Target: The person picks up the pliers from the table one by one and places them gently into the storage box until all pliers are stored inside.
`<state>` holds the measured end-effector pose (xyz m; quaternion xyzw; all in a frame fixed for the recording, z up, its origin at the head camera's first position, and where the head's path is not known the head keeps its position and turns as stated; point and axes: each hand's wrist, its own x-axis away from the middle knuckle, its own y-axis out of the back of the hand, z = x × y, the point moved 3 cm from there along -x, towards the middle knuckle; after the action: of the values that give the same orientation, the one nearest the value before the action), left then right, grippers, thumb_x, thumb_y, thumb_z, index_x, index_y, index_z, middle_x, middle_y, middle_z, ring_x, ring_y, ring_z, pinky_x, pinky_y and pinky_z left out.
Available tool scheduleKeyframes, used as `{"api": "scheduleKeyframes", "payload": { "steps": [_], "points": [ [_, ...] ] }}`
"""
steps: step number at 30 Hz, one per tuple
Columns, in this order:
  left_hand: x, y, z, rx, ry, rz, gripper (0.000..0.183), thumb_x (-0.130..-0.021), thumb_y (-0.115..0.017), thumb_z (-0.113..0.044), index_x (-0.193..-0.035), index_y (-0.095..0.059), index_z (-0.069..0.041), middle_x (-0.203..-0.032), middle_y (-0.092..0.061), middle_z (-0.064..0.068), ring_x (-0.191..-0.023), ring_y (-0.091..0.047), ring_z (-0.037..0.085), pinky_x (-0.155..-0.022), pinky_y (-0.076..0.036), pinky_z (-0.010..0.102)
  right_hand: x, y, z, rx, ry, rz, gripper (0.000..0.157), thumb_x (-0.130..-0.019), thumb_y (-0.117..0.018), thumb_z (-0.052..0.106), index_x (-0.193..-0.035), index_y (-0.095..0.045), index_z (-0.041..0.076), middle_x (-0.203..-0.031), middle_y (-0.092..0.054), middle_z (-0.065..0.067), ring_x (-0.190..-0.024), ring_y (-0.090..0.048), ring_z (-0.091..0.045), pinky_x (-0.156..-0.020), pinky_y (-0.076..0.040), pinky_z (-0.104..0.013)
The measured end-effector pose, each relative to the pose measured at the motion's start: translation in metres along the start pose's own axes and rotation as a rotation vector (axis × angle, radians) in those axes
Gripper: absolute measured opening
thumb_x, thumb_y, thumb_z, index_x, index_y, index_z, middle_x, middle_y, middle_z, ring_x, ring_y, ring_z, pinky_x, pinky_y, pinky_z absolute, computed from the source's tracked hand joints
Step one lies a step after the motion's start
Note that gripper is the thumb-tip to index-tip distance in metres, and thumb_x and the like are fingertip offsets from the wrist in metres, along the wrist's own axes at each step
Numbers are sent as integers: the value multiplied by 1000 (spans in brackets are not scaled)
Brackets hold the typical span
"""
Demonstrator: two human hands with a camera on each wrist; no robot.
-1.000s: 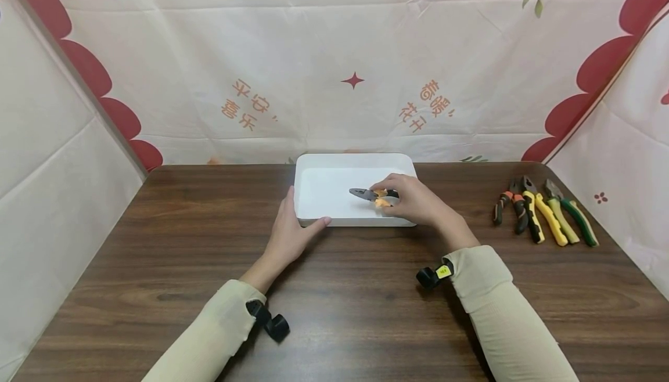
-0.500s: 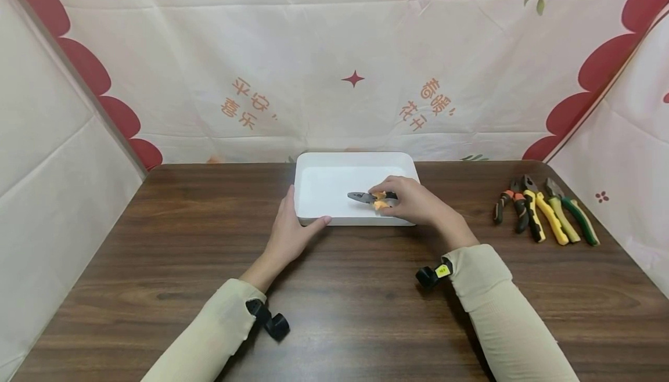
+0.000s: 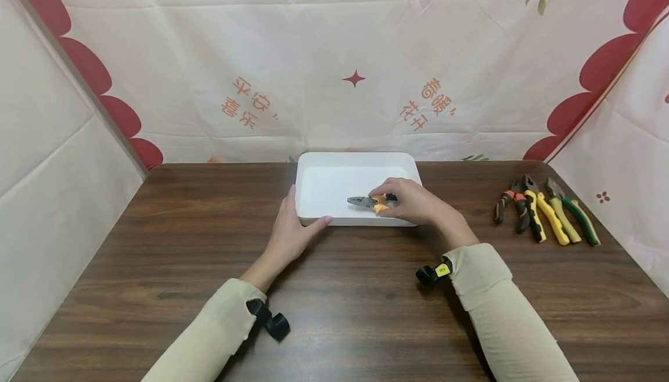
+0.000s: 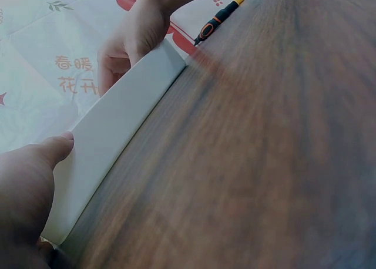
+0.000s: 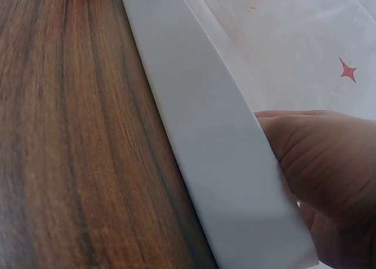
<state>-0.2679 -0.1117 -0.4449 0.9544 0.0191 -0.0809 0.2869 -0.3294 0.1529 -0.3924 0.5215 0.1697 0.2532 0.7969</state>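
At the far left a pale cloth panel (image 3: 63, 196) with red scallops along its edge stands beside the dark wood-grain surface (image 3: 209, 213). From the lower left reaches a cream sleeve (image 3: 204, 335), a black wrist camera (image 3: 276, 327) at its cuff, and beyond it the left hand (image 3: 287, 232), set at the near left corner of a white tray (image 3: 324, 187). Its grip is spread wide, the fingers straight along the tray's left side and the thumb laid against the near wall, touching the tray without curling round it. The shallow tray stands near the back edge of the surface, before a printed backdrop (image 3: 313, 51). Inside its right half are grey-nosed pliers (image 3: 372, 202) with orange and black handles, the nose pointing left; whether they touch the tray's floor cannot be told. The right hand (image 3: 413, 201) comes over the near right part of the tray, its grip closed in a pinch between thumb and fingers on the handles. Another wrist camera (image 3: 428, 277), with a yellow label, sits by the right cuff. Well to the right, side by side with heads pointing away from the person, lie red-and-black pliers (image 3: 521, 213), yellow-and-black pliers (image 3: 554, 219) and green pliers (image 3: 565, 220).
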Motion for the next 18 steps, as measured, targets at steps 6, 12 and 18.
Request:
{"api": "scheduleKeyframes", "payload": {
  "steps": [6,12,18],
  "points": [
    [1,0,-1,2,8,6,112,-84,-79,-52,-163,-11,-9,-162,-30,17,-150,-33,31,-121,-33,53,0,-2,-1,-17,-6,13,41,-87,-81,18,-127,-72,15,-124,-70,-6,-113,-64,-22,-97,-52,-44],
    [1,0,-2,0,10,10,112,-84,-78,-52,-163,-11,-10,-162,-30,16,-150,-33,31,-121,-33,53,1,-2,-2,-43,-16,33,40,-89,-78,16,-128,-71,15,-126,-70,-7,-116,-63,-23,-99,-52,-47],
    [2,1,-2,1,14,11,113,-85,-78,-52,-163,-9,-9,-163,-29,17,-151,-32,31,-121,-32,54,0,-3,-4,-34,-6,32,39,-90,-77,16,-128,-71,15,-126,-70,-6,-115,-63,-22,-99,-52,-47]
  ]
}}
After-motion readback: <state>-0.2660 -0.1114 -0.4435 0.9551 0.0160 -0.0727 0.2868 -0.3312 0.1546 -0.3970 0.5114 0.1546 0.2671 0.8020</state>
